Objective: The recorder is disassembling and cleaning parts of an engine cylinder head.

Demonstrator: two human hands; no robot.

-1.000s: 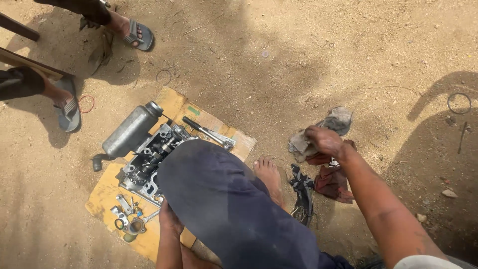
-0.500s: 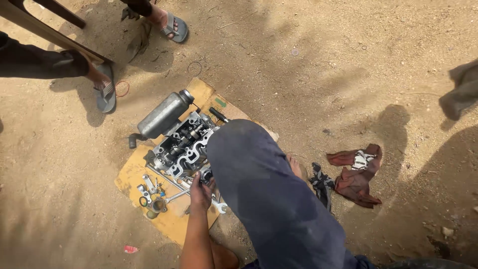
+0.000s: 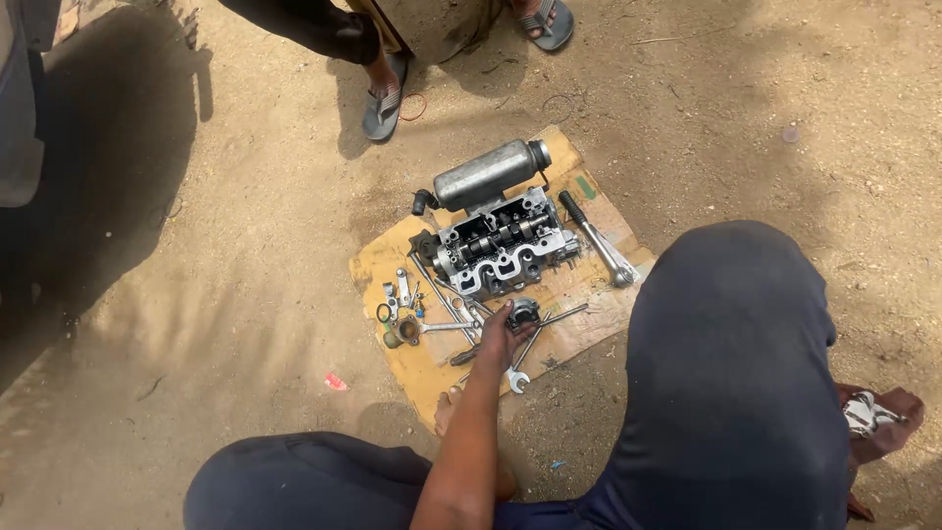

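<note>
Left hand (image 3: 500, 339) clenched on a small dark metal part (image 3: 523, 314) at the cylinder head's (image 3: 502, 243) six o'clock; a slip could drop it among the loose spanners (image 3: 518, 371); right hand out of view.

One sheet of cardboard (image 3: 579, 329) carries one engine cylinder head (image 3: 502, 243), one grey metal canister (image 3: 486, 174), one long ratchet handle (image 3: 597, 238) and at least three wrenches (image 3: 520, 365) (the small loose fittings beside them blur together, too tiny to count); one hand (image 3: 505, 332) shows, and two sandalled feet (image 3: 385, 98) stand nearby on the sand
</note>
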